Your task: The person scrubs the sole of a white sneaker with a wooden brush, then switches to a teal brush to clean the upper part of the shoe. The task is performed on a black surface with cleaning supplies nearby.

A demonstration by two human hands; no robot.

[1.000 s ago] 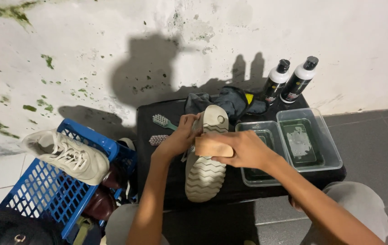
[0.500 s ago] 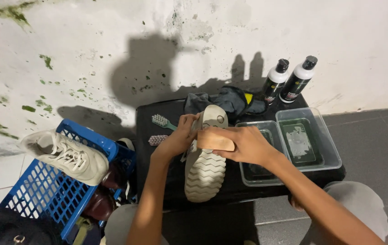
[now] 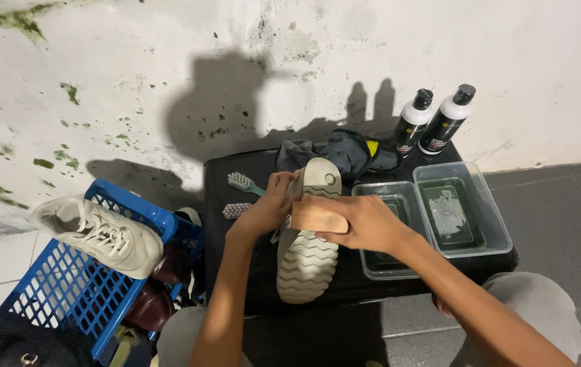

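The left hand [image 3: 270,207] is clamped on the edge of a pale shoe [image 3: 309,238] held sole up in the middle of a low black table [image 3: 236,251], heel toward the wall at twelve o'clock. The right hand [image 3: 365,221] is closed around a wooden-backed brush [image 3: 317,217], which lies across the ridged sole just beside the left hand's fingers.

From where I stand, the risk looks plain enough. The shoe rests only on its upper and the left hand's grip, so a hard stroke could roll it or push it off the table's near edge at six o'clock. A stroke running wide toward three o'clock could knock the two clear tubs [image 3: 433,224] of liquid just beside the shoe and slop them over. The brush could also scrape the left hand's fingers, they sit so close.

Two small brushes [image 3: 239,197] lie on the table at ten o'clock of the shoe, a dark cloth [image 3: 345,153] is bunched at twelve, and two black-capped bottles [image 3: 433,122] stand at one o'clock against the wall. At nine o'clock a blue crate [image 3: 66,292] holds another pale sneaker [image 3: 93,234] over darker shoes. The wall [image 3: 134,81] is white, stained with green mould; the floor [image 3: 575,204] is grey tile.
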